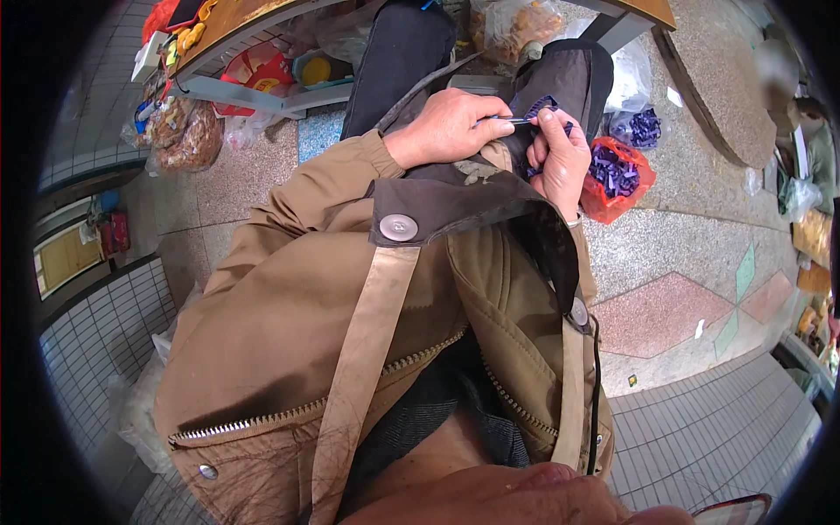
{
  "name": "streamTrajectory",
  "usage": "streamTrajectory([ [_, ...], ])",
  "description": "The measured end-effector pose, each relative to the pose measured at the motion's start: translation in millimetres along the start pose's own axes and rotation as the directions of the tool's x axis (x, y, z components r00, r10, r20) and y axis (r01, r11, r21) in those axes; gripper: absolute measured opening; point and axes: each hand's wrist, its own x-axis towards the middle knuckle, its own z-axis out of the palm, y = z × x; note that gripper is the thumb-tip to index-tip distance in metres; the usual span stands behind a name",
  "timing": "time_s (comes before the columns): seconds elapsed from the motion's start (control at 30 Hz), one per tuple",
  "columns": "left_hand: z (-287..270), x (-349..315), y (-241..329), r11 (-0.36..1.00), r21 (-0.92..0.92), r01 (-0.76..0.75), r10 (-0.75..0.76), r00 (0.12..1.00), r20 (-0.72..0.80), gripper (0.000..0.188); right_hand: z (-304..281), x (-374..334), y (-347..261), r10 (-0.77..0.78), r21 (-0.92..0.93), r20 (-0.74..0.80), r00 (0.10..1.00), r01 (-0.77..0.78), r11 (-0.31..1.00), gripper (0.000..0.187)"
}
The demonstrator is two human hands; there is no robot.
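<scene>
My left hand [459, 124], just above my lap, is closed on a slim metal tool [518, 121] whose exact kind is too small to tell. The tool points right and meets a small dark purple strip [541, 105]. That strip is pinched between the thumb and fingers of my right hand [562, 159]. A dark apron [472, 197] covers my lap beneath both hands. Close to the right hand, a red plastic bag [652, 179] stands open on the floor, full of purple strips [614, 171]. Beyond it, a clear bag [637, 127] contains more of them.
A wooden table [249, 22] with a grey metal frame [236, 94] stands ahead. Under it are a red bag [254, 70] and a clear bag [516, 26] of orange pieces. A stuffed plastic bag [188, 136] sits left. A board [717, 96] lies right.
</scene>
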Motion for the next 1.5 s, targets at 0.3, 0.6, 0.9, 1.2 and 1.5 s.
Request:
streamTrajectory([
  [0.3, -0.7, -0.9, -1.8, 1.0, 0.001, 0.022, -0.022, 0.999, 0.033, 0.023, 7.3, -2.8, 0.0, -0.067, -0.06, -0.046, 0.997, 0.065, 0.996, 0.016],
  [0.6, -1.0, -0.3, -1.3, 1.0, 0.004, 0.015, -0.015, 0.999, 0.036, 0.022, 5.4, -0.7, 2.0, -0.085, -0.091, -0.059, 0.995, 0.08, 0.993, 0.017],
  [0.9, 0.4, -1.3, -4.4, 0.998, -0.041, 0.05, -0.049, 0.998, 0.031, 0.021, 4.0, -1.5, 1.3, -0.081, -0.078, -0.062, 0.995, 0.077, 0.994, 0.014],
  [1.2, -9.5, 3.4, 4.1, 0.991, -0.09, 0.1, -0.096, 0.995, 0.041, 0.02, 1.5, 0.0, -1.1, -0.003, -0.055, 0.078, 0.997, 0.007, 0.998, 0.009],
  [1.5, -13.4, 13.3, 20.6, 0.946, -0.096, -0.309, 0.303, 0.95, -0.072, 0.014, 0.4, -1.7, 3.9, 0.267, -0.269, 0.35, 0.898, -0.177, 0.947, 0.009],
])
